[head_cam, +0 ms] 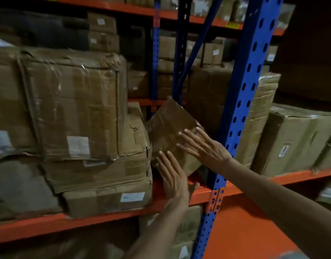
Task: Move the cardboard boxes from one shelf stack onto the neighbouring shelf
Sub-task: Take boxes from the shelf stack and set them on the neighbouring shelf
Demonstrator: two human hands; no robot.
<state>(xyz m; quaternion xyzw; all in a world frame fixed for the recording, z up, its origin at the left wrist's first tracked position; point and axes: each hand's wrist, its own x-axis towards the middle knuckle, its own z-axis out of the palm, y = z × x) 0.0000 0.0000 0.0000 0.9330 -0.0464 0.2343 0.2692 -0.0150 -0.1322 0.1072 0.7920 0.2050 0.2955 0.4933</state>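
Note:
A small cardboard box [168,128] sits tilted in the gap between a stack of large boxes [77,113] on the left and the blue upright post [243,101]. Its lower corner rests near the orange shelf beam [108,215]. My right hand [204,148] lies flat with spread fingers on the box's front face. My left hand [173,176], fingers straight and apart, presses against the box's lower front edge. Neither hand wraps around the box.
Taped, crumpled boxes fill the left bay, with flatter boxes [105,199] at the bottom. The neighbouring bay on the right holds large wrapped boxes [295,139]. More boxes stand behind and on the shelves above and below. A dark diagonal brace [181,53] crosses behind the small box.

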